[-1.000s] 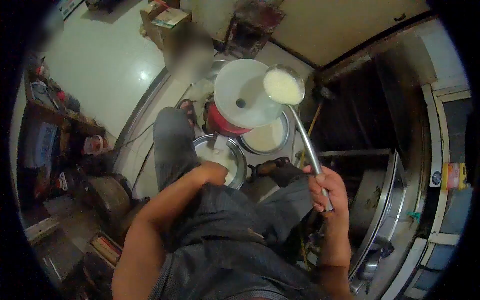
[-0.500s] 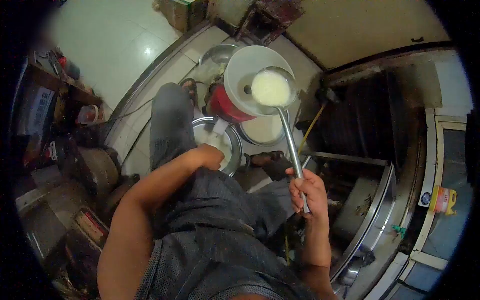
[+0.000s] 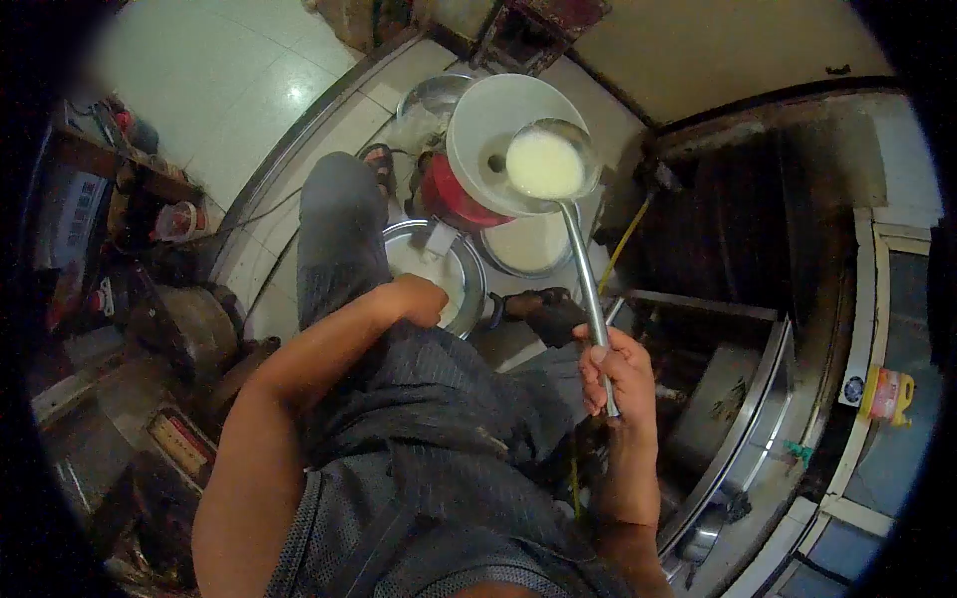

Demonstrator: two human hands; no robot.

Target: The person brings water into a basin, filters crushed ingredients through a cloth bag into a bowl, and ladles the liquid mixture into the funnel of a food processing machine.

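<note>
My right hand [image 3: 620, 371] is wrapped round the handle of a long metal ladle [image 3: 582, 261]. Pale creamy liquid [image 3: 544, 165] fills the ladle's bowl, which is over the right side of a wide white hopper [image 3: 469, 130]. That hopper sits on a red machine [image 3: 454, 189] with a pale spout [image 3: 440, 237] pointing into a metal pot [image 3: 478, 274]. Over the pot's near edge, my left hand [image 3: 421, 299] is curled; its fingertips and anything in them are hidden. Beside the pot stands another round container [image 3: 528, 245] of pale liquid.
A shiny metal basin [image 3: 431, 95] lies behind the hopper. To the right is a metal-framed unit [image 3: 763, 389], with a yellow stick [image 3: 625, 239] leaning near it. Dark machinery [image 3: 169, 339] crowds the left side. My knee [image 3: 344, 219] rises beside the pot.
The full ladle has shifted slightly right relative to the hopper, so more of the hopper's dark centre shows. My left hand remains curled at the pot. The whole view has moved a little.
</note>
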